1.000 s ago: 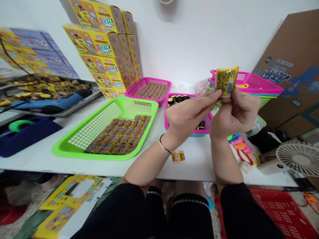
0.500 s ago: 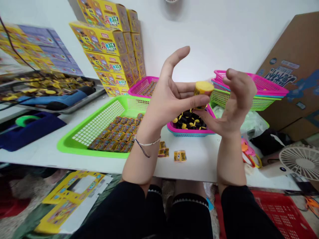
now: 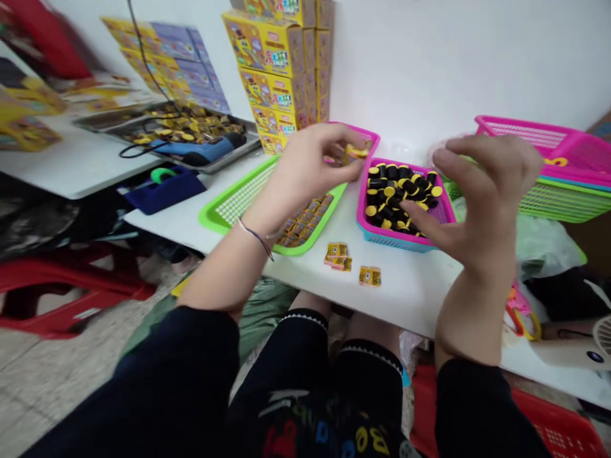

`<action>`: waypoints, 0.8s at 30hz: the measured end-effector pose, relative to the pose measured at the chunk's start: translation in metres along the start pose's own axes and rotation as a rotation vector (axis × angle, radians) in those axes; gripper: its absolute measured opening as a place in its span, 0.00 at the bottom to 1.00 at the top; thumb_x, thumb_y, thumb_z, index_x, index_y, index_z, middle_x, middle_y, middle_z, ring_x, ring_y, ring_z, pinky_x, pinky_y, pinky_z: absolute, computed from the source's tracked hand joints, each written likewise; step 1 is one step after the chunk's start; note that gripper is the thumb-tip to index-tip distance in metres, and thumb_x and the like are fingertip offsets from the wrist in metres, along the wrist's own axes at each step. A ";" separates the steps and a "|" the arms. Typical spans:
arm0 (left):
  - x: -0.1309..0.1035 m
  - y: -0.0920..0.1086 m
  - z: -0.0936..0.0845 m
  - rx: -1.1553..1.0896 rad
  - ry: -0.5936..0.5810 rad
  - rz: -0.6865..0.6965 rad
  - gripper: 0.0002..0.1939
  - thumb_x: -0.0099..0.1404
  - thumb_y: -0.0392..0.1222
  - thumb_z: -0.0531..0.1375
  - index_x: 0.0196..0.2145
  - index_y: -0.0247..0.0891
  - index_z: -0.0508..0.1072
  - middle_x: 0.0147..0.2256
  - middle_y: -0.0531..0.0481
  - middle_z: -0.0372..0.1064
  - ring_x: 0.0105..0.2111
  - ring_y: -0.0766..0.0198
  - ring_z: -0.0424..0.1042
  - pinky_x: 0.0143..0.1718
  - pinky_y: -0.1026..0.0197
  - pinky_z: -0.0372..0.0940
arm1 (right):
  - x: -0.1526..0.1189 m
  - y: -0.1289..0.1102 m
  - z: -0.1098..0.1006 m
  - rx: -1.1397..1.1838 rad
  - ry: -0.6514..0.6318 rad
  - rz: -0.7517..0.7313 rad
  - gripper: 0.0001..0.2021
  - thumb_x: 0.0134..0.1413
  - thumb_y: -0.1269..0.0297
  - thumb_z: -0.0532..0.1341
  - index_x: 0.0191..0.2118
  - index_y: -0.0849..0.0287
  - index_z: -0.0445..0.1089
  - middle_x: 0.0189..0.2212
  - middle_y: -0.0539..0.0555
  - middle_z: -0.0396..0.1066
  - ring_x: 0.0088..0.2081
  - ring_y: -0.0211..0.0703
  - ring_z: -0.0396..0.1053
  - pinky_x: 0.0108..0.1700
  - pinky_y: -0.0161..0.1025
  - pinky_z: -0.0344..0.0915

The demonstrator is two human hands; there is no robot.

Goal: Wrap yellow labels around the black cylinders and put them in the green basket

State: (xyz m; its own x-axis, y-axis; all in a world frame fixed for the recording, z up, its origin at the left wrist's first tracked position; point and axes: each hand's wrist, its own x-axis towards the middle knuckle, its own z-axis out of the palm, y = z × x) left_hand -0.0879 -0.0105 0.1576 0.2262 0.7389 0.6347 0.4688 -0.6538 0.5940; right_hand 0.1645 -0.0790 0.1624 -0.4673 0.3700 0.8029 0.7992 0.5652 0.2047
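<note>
Pink basket in front of me is loaded with black cups with yellow tops, and there's a blue rim right under it. Green basket has wrapped cups packed close together, but my left hand and forearm block a good chunk of it. That hand's pinching a small yellow-topped cup up over the green basket's far end; it's blurry and half behind my fingers. Right hand is spread, nothing in it, in front of the pink basket's right side. The rear basket is mostly hidden, and the fan is cut off. Little packets lie on the white table, yellow boxes are stacked behind, and the metal tray on the left holds a yellow jumble.
</note>
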 end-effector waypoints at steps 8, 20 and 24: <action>0.027 -0.154 -0.036 0.576 -0.310 -0.431 0.18 0.56 0.35 0.65 0.46 0.34 0.79 0.36 0.47 0.80 0.37 0.61 0.76 0.45 0.62 0.68 | -0.009 0.030 0.022 0.159 -0.445 0.229 0.20 0.63 0.53 0.58 0.58 0.50 0.71 0.48 0.56 0.78 0.48 0.54 0.76 0.51 0.51 0.71; 0.038 -0.217 0.003 0.731 -0.629 -0.629 0.26 0.55 0.44 0.65 0.53 0.37 0.78 0.47 0.46 0.79 0.51 0.55 0.75 0.57 0.61 0.65 | -0.020 0.063 0.112 -0.043 -1.254 0.470 0.20 0.62 0.55 0.58 0.52 0.60 0.76 0.51 0.64 0.78 0.49 0.55 0.77 0.48 0.44 0.71; 0.044 -0.205 0.002 0.820 -0.704 -0.586 0.34 0.59 0.45 0.61 0.62 0.30 0.68 0.57 0.37 0.73 0.57 0.48 0.72 0.58 0.56 0.65 | -0.020 0.047 0.139 0.058 -1.315 0.443 0.18 0.58 0.51 0.61 0.45 0.59 0.80 0.43 0.61 0.82 0.43 0.51 0.79 0.43 0.38 0.71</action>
State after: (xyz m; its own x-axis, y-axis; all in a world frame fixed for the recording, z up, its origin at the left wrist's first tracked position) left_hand -0.1722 0.1562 0.0624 0.0930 0.9793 -0.1798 0.9950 -0.0849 0.0523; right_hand 0.1589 0.0428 0.0778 -0.2164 0.9211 -0.3236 0.9712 0.2370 0.0250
